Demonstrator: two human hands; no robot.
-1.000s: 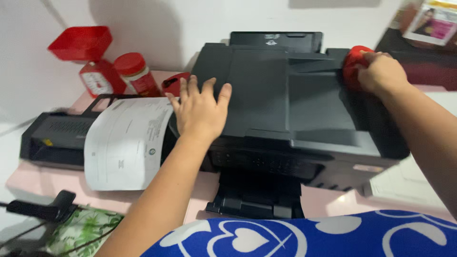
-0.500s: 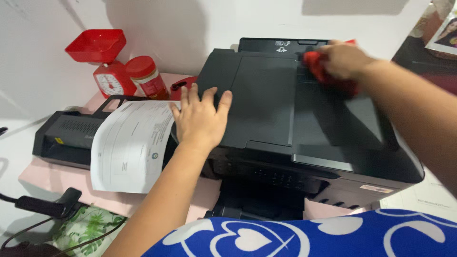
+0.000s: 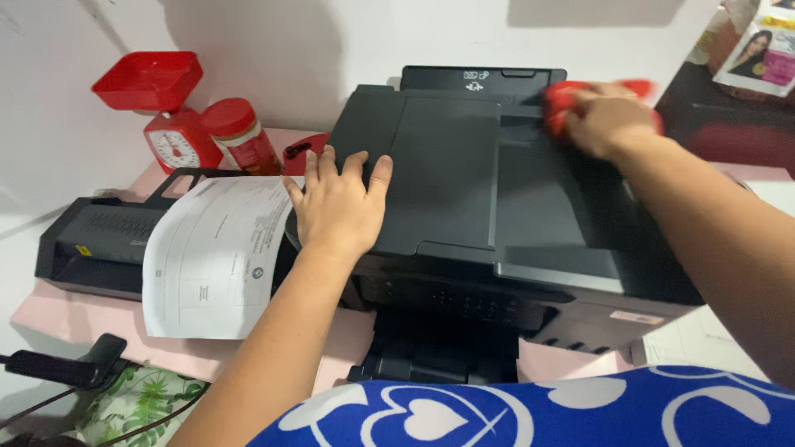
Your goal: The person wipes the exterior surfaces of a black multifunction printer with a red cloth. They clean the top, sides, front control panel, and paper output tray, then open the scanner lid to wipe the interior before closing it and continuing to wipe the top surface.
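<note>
Left hand (image 3: pixel 335 207) flat, fingers spread, steadying black plastic printer (image 3: pixel 489 199) on pink table (image 3: pixel 74 314); right hand (image 3: pixel 609 120) clenched round red cloth (image 3: pixel 559 103) at lid's rear right: best wiped with light, overlapping strokes.

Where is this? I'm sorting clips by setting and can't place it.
Probably a home office corner: a black printer and a laminator holding a printed sheet share a pink table with a red kitchen scale.
</note>
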